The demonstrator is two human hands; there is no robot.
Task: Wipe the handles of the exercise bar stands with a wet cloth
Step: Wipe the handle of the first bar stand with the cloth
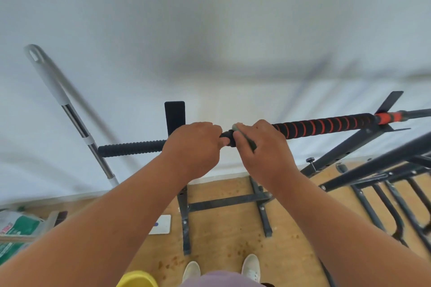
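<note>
Both arms reach forward. The left hand (194, 147) curls its fingers around the black foam handle (130, 150), which runs left to right. Just beside it, the right hand (261, 144) grips one greenish cloth (243, 134) against the red-striped bar (326, 124), angled up rightward.

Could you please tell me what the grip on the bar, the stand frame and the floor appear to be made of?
The striped grip looks like black foam with an orange spiral, matte and ribbed. The stand frame appears to be black-painted steel, with flat bars and bolts showing. The floor looks like pale wood or plywood, speckled with dark spots.
</note>
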